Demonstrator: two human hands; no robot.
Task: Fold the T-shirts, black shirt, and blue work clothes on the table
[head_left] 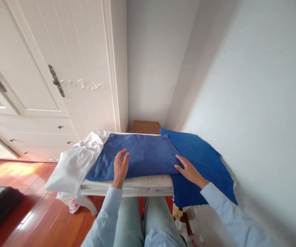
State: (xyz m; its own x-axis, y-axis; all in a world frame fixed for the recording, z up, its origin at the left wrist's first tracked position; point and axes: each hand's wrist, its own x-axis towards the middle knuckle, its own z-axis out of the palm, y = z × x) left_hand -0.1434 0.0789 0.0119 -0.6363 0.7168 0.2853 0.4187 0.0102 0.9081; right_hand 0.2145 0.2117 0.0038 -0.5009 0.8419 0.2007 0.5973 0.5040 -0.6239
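Have left hand (121, 167) loosely curled over the dark-blue garment (145, 154) and right hand (190, 171) half open above its right edge near the brighter blue cloth (202, 152), with grip released on both; can't tell about contact with the fabric. See the garment lying flat across middle of the white table (143, 181), between white cloth (72, 168) at left and brighter blue cloth at right. Can spot red markings (74, 204) on white bag (63, 197) under the table, too small to read.

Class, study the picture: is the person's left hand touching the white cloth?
Apart. The head view shows it plainly: a stretch of dark blue fabric separates the left hand from the white cloth.
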